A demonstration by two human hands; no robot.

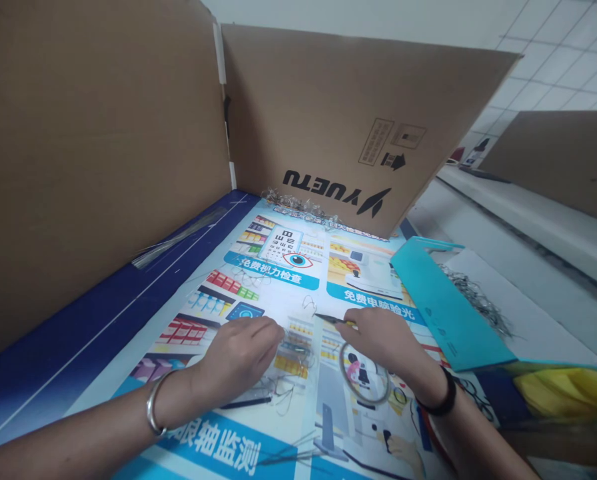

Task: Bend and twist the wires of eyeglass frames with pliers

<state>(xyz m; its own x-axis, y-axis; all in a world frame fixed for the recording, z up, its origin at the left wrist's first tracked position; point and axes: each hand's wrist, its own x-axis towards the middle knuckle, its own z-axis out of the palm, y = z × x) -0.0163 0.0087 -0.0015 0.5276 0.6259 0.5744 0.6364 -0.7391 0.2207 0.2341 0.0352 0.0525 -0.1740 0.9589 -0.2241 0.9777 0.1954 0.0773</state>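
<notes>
My right hand [383, 337] is closed around a small pair of long-nosed pliers [330, 319], its dark pointed jaws reaching left and a bit of yellow handle showing. Just beyond the tip is a thin bent wire [309, 304]. My left hand [246, 353], with a bangle at the wrist, is closed with fingers curled in; what it holds, if anything, is too fine to make out. Beneath and between the hands lie loose bent wires [284, 389]. A wire coil [342, 373] rests under my right wrist, and straight wire lengths [291, 457] lie nearer me.
Tall cardboard panels [298, 113] wall off the left and back. Small clear pieces with wire [298, 202] line the back edge. Clear strips [178, 240] lie at left. On the right, a turquoise folder-like box [438, 313] holds tangled wires [478, 303], near yellow material [568, 392].
</notes>
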